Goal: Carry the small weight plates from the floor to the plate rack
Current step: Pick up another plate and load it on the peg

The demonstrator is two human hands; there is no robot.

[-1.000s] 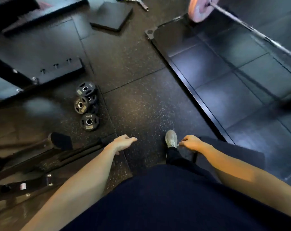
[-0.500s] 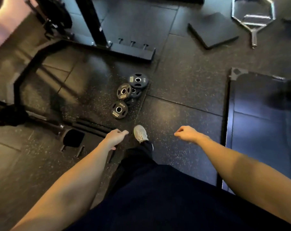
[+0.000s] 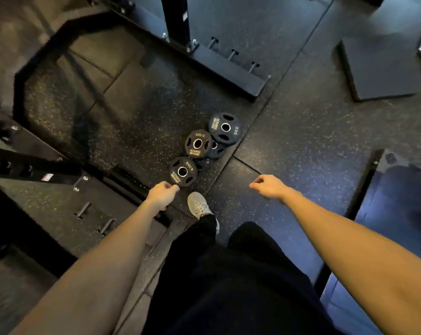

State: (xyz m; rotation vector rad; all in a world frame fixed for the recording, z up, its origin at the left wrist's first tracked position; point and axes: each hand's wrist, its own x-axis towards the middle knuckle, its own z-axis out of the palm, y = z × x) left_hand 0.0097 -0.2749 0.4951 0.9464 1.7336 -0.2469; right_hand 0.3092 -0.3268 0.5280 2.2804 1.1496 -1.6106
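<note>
Looking down from the head camera, a cluster of small round black rubber weight plates (image 3: 205, 147) lies on the speckled black rubber floor (image 3: 289, 131), just ahead of the person's grey sneaker (image 3: 198, 205). The nearest plate (image 3: 182, 171) is marked 2.5 kg, a second 2.5 kg plate (image 3: 197, 143) rests partly on top of others, and a larger 5 kg plate (image 3: 225, 128) sits farthest away. The left hand (image 3: 162, 195) hangs loosely curled and empty, its knuckles overlapping the near edge of the closest plate in the picture; whether it touches the plate cannot be told. The right hand (image 3: 268, 187) is also loosely curled, holding nothing, well apart from the plates to their right. Beyond the plates stands a black steel rack base (image 3: 228, 71) with short pegs and an upright post (image 3: 176, 18). A flat black square pad (image 3: 383, 66) lies at the upper right.
</note>
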